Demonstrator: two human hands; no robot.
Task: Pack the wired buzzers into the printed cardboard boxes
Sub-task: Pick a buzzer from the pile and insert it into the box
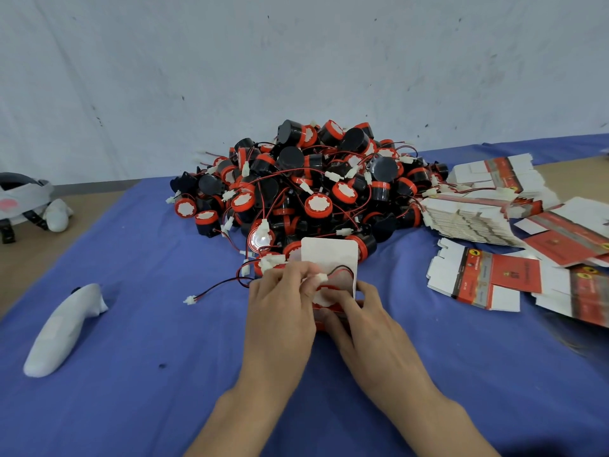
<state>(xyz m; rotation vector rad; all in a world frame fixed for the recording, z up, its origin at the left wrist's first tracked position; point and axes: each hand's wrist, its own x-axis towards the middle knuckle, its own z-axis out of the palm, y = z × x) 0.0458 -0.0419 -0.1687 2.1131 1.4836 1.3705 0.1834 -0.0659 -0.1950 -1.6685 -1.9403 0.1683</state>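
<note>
— How do the fingers sit?
— The left hand (280, 298) curls its fingers, pinching the buzzer (324, 296) wire's white connector (321, 277). The right hand (362, 313) curls round the box (329, 255).
— And the box?
— Between both hands on the blue cloth (148, 341), just before the buzzer pile (313, 183). Its mouth faces up, flap raised toward the pile, with the buzzer's white face up inside.

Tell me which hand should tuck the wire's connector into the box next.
Left, probably: the left hand pinches the white connector right over the open box, while the right hand grips the box from the other side.
</note>
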